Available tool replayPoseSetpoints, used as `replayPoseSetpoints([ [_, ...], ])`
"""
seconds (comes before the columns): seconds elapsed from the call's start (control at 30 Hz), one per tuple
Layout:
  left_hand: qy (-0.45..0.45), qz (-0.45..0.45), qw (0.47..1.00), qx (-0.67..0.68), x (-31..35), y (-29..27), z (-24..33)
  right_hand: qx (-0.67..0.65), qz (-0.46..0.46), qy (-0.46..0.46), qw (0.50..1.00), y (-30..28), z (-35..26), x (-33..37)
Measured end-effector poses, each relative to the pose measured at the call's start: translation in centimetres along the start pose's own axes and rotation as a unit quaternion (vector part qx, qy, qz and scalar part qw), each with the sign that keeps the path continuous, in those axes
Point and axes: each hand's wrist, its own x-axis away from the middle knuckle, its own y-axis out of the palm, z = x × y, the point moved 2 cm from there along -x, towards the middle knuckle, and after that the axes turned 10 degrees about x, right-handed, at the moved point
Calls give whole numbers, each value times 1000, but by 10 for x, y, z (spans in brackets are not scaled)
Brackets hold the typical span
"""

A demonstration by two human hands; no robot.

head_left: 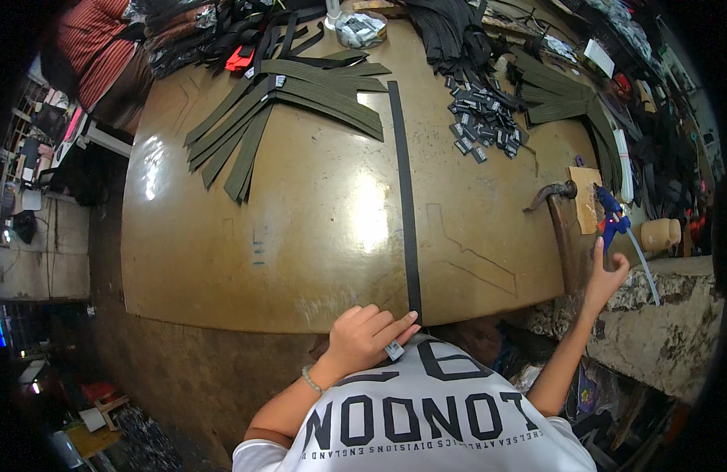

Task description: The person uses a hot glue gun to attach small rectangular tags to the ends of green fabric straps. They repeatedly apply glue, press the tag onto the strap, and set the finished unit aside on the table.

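My left hand (369,337) is at the table's near edge, its fingers closed with a small dark woven label (393,350) tucked in them. Its fingertips also touch the near end of a long black webbing strap (404,197), which runs away across the table. Over at the right, my right hand (607,271) has thumb and forefinger apart and nothing visible between them. Just beyond that forefinger is a blue glue gun (613,216) with a pale glue stick (644,266) poking out of its back; I cannot tell whether finger and gun touch.
Olive straps (300,90) lie fanned out at the far left, more olive straps (560,98) at the far right. A heap of small labels (481,118) sits before black straps (446,35). Brown cardboard (585,200) and a rusty clamp (552,193) are near the glue gun.
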Motion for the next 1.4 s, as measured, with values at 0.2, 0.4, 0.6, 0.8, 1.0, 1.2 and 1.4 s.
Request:
replayPoseSetpoints([
  [0.2,2,-19,1000,7,1,-2,-1,-71,-111,-86,988,21,-19,-63],
  [0.4,-24,-7,1000,-2,0,-1,1,-316,-376,-108,864,-15,-147,9],
  [0.6,-24,5,1000,-5,-1,-1,1,-183,-548,-341,741,15,-212,52],
  [0.8,-34,8,999,3,-1,-1,1,-160,-542,-412,715,29,-222,51],
  [1.0,-36,-8,999,-2,-1,-2,2,-155,-531,-432,712,39,-228,49],
  [1.2,-37,-15,999,0,-3,-2,5,-158,-472,-500,709,52,-243,38],
  [1.4,-36,-19,999,-22,-4,-3,7,-79,-276,-722,629,18,-233,56],
])
